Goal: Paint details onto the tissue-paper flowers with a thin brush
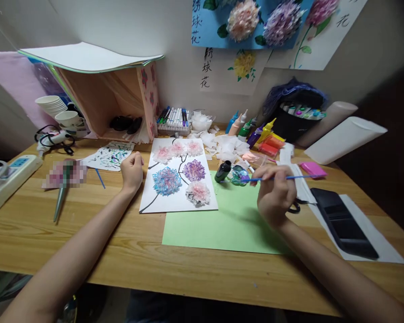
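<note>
A white sheet (pixel 158 197) with several pink, blue and purple fluffy flowers and dark painted stems lies on a green sheet (pixel 202 233). My left hand (pixel 133 172) rests in a fist at the white sheet's left edge, its inner fingers hidden. In my right hand (pixel 276 193) is a thin blue brush (pixel 299 177), held nearly level over the green sheet. The brush's left end is at a small palette (pixel 239 176) smeared with green and purple paint. A black bottle (pixel 223 171) leans beside the palette.
Paint bottles (pixel 245 128), a marker set (pixel 173 119) and torn white tissue (pixel 230 146) line the back. Left are a paint-marked sheet (pixel 111 157), a glue gun (pixel 54 141) and a power strip (pixel 13 179). A black case (pixel 343 222) lies right. Flower pictures hang on the wall.
</note>
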A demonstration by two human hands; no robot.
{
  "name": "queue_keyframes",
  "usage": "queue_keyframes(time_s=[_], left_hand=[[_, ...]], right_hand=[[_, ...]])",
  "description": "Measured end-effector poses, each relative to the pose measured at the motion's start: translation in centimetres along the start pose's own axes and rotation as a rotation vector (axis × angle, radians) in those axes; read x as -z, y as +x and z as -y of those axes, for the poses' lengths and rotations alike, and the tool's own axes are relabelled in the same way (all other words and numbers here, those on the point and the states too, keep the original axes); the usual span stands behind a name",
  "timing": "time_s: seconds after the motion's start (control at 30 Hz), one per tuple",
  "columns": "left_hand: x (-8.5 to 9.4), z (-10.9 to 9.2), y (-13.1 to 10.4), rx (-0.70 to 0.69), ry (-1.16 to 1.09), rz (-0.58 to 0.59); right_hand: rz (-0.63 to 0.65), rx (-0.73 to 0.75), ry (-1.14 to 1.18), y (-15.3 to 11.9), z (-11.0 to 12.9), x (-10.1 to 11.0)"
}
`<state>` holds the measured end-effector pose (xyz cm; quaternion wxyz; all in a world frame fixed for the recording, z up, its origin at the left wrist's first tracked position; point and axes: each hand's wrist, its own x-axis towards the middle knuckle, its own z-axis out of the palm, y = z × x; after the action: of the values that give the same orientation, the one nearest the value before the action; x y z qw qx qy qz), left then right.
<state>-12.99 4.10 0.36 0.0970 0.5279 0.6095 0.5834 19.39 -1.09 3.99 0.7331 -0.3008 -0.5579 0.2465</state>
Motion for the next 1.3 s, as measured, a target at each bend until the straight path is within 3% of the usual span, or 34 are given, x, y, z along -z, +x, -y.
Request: queue_keyframes(time_s=[0.1, 0.2, 0.43, 0.57, 0.87, 1.3], left_hand=[[-0.1, 0.0, -0.1, -0.003, 0.018, 0.02], [-0.2, 0.0, -0.1, 0.004, 0.021, 0.029], [-0.6, 0.6, 0.5, 0.093, -0.005, 0.012], [-0.7, 1.1, 0.6, 0.136, -0.019, 0.02], [-0.9, 0.7, 0.4, 0.136, -0.036, 0.027], [-1.0, 0.9, 0.5, 0.12, -0.07, 0.031]], right_hand=[[0.109, -0.076, -0.019, -3.4, -1.0, 0.0], [0.15, -0.183, -0.032, -4.9, -1.9, -0.2], [0.214, -0.181, -0.037, -4.4, -2.9, -1.1], [0.226, -0.264, 0.004, -4.2, -2.7, -1.0], [0.308, -0.277, -0.1, -4.6, -2.9, -0.6], [0.315, -0.25, -0.13, -4.7, -3.0, -0.5]])
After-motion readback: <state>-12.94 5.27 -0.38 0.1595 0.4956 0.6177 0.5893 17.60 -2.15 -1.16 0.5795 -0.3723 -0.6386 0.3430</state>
